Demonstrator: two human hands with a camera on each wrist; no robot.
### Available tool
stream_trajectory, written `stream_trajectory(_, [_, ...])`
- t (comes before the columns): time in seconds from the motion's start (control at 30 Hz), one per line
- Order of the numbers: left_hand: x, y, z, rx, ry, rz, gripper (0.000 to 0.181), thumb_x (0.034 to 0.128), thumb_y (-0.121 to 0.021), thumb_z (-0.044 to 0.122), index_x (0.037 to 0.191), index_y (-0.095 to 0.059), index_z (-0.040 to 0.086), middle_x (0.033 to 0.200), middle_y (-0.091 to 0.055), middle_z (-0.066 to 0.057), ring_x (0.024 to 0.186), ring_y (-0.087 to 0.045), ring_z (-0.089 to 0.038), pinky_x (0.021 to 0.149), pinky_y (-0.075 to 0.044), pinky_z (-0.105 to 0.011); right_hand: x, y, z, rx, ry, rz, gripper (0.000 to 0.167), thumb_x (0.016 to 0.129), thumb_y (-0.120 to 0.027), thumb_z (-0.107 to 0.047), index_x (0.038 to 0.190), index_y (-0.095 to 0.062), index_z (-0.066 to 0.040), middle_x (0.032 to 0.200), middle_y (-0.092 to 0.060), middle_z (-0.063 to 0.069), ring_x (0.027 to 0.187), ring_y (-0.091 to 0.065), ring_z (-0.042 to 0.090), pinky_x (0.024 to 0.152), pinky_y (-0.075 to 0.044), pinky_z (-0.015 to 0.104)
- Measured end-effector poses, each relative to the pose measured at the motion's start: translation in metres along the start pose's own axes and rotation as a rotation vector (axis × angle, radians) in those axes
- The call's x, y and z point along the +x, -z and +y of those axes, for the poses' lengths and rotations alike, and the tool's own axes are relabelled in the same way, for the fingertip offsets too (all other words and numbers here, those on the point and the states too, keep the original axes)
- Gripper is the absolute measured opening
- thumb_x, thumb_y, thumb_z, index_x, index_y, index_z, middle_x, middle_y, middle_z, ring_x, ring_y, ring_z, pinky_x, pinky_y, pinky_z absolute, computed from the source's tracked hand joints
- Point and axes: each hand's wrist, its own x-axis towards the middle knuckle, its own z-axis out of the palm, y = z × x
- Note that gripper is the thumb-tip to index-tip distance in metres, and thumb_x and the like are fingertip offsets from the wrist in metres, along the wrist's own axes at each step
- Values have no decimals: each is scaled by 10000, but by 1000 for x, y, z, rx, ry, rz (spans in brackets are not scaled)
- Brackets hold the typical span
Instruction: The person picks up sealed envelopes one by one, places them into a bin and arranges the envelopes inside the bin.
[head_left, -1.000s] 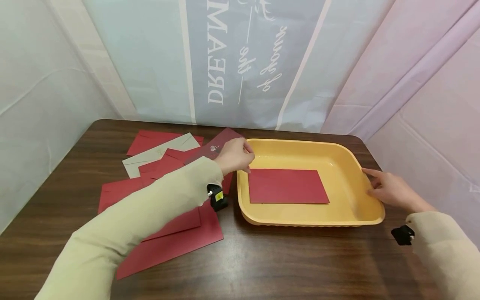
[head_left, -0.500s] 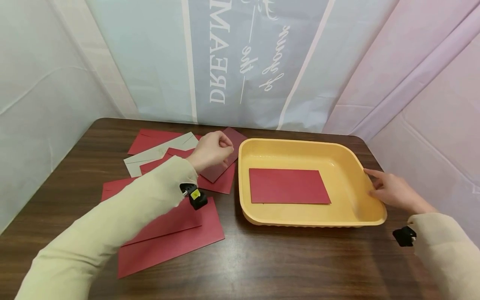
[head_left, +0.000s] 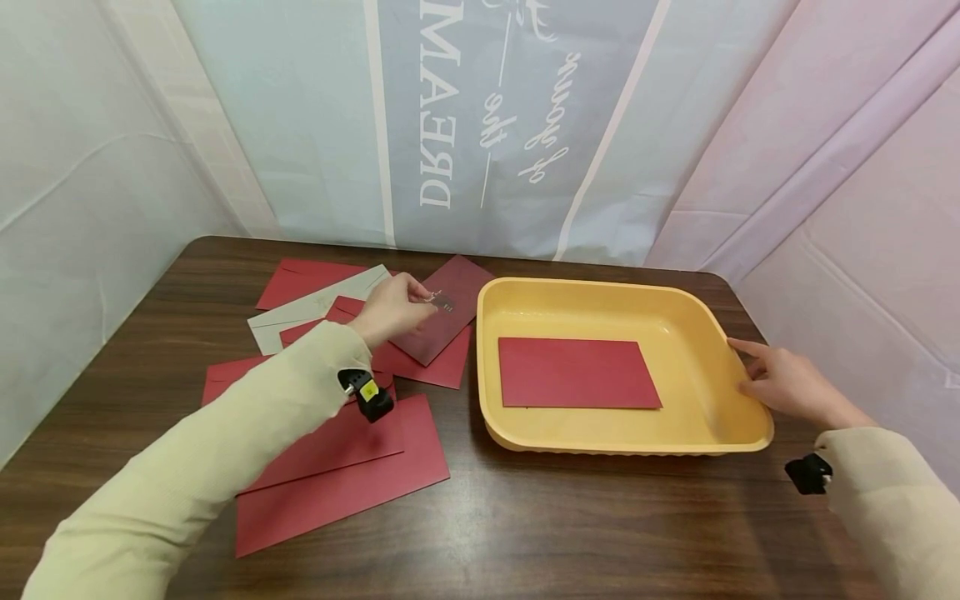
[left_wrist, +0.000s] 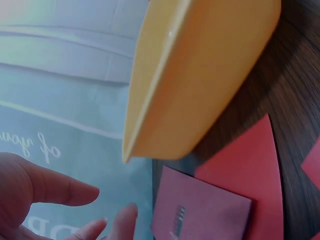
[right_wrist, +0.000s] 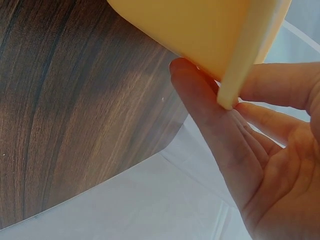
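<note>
In the head view my left hand [head_left: 393, 310] hovers over a maroon card or envelope [head_left: 463, 283] with small print. Its thumb and fingers stand apart with nothing between them, as the left wrist view shows, with the maroon piece [left_wrist: 205, 207] lying below. My right hand [head_left: 787, 385] grips the right rim of a yellow plastic tub [head_left: 600, 302]. In the right wrist view the thumb is on one side of the tub's rim [right_wrist: 240, 70] and the fingers [right_wrist: 215, 120] are on the other. One red envelope [head_left: 577, 372] lies flat inside the tub.
Several red envelopes [head_left: 341, 512] overlap on the left of the dark wooden table [head_left: 570, 533]. Among them lies a pale grey envelope [head_left: 281, 321]. A printed curtain [head_left: 315, 150] hangs behind the table's back edge.
My left hand has moved left from above the tub's left rim to over the maroon piece, then slightly lower. The right hand keeps its grip on the tub.
</note>
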Motion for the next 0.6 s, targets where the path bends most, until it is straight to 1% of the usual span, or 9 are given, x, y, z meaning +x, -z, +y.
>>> stream_trajectory(0.07, [1,0,-4,40,15,-4,381,915,-593,175,1223,-507,-31,1210,-573,-195,885,-700,-314,901,-507,-389,0,0,0,-2,-1,1,667,806,-676,-76,1344,-369,171,837,-702,186,671,-627,173,600,-448,326])
stream_trajectory(0.1, [2,0,-6,71,14,-2,403,912,-601,189,1232,-506,-37,1226,-560,-204,934,-682,-326,924,-490,-396,0,0,0,-3,-2,1,668,806,-676,-76,1346,-368,170,837,-702,184,671,-625,173,599,-448,326])
stream_trajectory(0.2, [4,-1,-11,157,25,-2,490,901,-631,245,1266,-486,-46,1267,-491,-225,1074,-569,-367,965,-441,-427,-1,0,0,-1,-9,-3,672,810,-674,-80,1350,-363,171,836,-699,184,670,-621,173,594,-446,324])
stream_trajectory(0.27, [5,-2,-15,184,37,-1,558,891,-648,276,1297,-456,-55,1283,-440,-236,1128,-494,-357,971,-423,-444,-1,0,0,0,-13,-6,675,812,-671,-82,1354,-359,170,839,-698,185,670,-621,172,591,-447,319])
stream_trajectory(0.3, [5,-3,-16,196,43,0,587,886,-654,290,1308,-442,-58,1287,-417,-242,1140,-464,-346,971,-415,-452,0,0,0,-1,-15,-7,675,813,-668,-84,1357,-357,168,841,-699,183,671,-621,170,590,-448,316])
stream_trajectory(0.4, [6,-4,-18,205,59,3,657,870,-672,319,1331,-404,-66,1290,-378,-248,1150,-442,-357,971,-410,-460,0,0,0,4,-16,-8,676,812,-658,-89,1360,-355,166,840,-701,175,671,-621,166,589,-450,312])
stream_trajectory(0.47, [7,-5,-20,240,63,4,713,856,-686,342,1341,-383,-84,1298,-368,-260,1160,-435,-364,981,-410,-463,0,-1,0,10,-16,-10,675,812,-649,-92,1361,-353,166,842,-701,174,673,-623,166,592,-453,315])
stream_trajectory(0.6, [11,-8,-24,327,74,-18,823,824,-713,394,1357,-350,-117,1312,-354,-281,1207,-391,-387,1005,-398,-475,0,-1,0,24,-25,-21,683,817,-645,-99,1369,-341,166,852,-697,185,671,-625,164,588,-456,315])
